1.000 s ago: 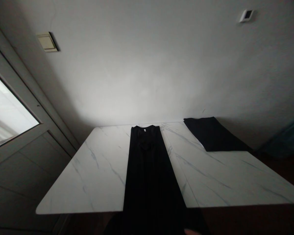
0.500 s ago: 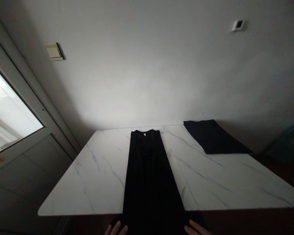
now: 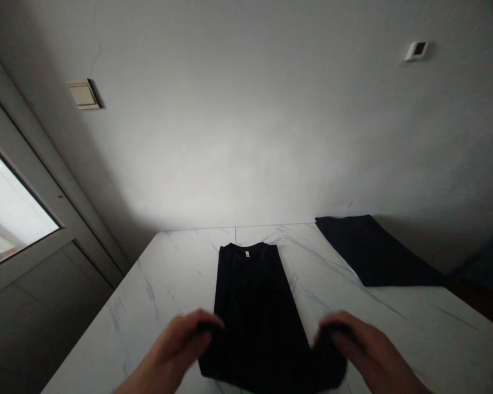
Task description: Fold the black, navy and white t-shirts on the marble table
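Observation:
A black garment [image 3: 254, 306] lies lengthwise on the white marbled table [image 3: 168, 284], its neckline with a small white label at the far end. At its near left edge, my left hand [image 3: 184, 339] is closed on the black cloth. My right hand [image 3: 353, 339] pinches the near right edge in the same way. Between the hands the near part of the cloth is raised and folded back, with its lower edge sagging toward me. Both hands are slightly blurred.
Another black folded cloth [image 3: 382, 251] lies at the table's back right, by the wall. A light switch [image 3: 84, 94] and a small white device [image 3: 417, 51] are on the wall. A door with a glass pane [image 3: 12, 202] stands at the left.
Both hands have come up from below the table's front edge and moved forward over it, bringing the near end of the garment along. The view has shifted slightly.

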Tool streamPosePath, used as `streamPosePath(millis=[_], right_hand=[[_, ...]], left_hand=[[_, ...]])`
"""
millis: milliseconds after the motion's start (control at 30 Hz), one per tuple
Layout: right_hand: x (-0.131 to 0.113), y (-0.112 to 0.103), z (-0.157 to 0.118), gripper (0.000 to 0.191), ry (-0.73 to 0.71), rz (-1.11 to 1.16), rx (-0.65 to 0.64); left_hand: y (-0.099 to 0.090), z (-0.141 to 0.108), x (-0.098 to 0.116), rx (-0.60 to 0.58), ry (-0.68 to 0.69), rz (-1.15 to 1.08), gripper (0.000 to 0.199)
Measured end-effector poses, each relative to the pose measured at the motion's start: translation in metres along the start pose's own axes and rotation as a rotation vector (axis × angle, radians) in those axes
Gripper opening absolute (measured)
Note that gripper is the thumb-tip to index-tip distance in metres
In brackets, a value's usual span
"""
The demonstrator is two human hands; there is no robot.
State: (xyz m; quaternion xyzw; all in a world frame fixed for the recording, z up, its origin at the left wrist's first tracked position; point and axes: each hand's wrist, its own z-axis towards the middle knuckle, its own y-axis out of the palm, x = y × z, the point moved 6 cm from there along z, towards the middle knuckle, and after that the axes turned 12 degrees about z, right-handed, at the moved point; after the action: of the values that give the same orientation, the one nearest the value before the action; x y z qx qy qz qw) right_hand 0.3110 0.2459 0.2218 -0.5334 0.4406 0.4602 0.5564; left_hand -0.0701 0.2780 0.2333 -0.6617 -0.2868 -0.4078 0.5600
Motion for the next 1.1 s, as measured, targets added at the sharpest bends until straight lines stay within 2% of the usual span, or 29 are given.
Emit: streamPosePath(millis=[67, 133, 200, 233, 300, 367, 467, 600, 867, 1100], right_hand=[[-0.018, 0.011, 0.084, 0.036, -0.053, 0.063, -0.050], [-0.016, 0.024, 0.164, 0.038, -0.086, 0.177, -0.073], [0.014, 0.036, 0.228, 0.034, -0.018, 0.211, -0.064], [0.036, 0.039, 0.251, 0.030, 0.049, 0.192, -0.041], [0.081, 0.039, 0.280, 0.023, 0.163, 0.133, 0.029], [0.115, 0.036, 0.292, 0.022, 0.221, 0.137, 0.059], [0.133, 0.033, 0.299, 0.025, 0.195, 0.231, 0.023], [0.129, 0.029, 0.311, 0.025, 0.098, 0.152, 0.057], [0.132, 0.029, 0.326, 0.018, 0.058, -0.174, 0.140], [0.115, 0.029, 0.327, 0.018, 0.097, -0.279, 0.215]], left_hand=[[0.000, 0.089, 0.025, -0.086, 0.077, -0.193, 0.034], [0.008, 0.176, 0.024, -0.132, 0.028, -0.374, 0.029], [0.024, 0.243, -0.004, -0.153, -0.163, -0.458, 0.019], [0.033, 0.267, -0.023, -0.154, -0.264, -0.472, 0.015], [0.048, 0.296, -0.059, -0.152, -0.386, -0.455, 0.011], [0.056, 0.310, -0.083, -0.146, -0.426, -0.434, 0.012], [0.056, 0.317, -0.098, -0.128, -0.413, -0.438, 0.022], [0.050, 0.322, -0.100, -0.072, -0.387, -0.415, 0.027], [0.053, 0.324, -0.109, 0.083, -0.417, -0.307, 0.025], [0.041, 0.313, -0.104, 0.227, -0.425, -0.188, 0.049]])
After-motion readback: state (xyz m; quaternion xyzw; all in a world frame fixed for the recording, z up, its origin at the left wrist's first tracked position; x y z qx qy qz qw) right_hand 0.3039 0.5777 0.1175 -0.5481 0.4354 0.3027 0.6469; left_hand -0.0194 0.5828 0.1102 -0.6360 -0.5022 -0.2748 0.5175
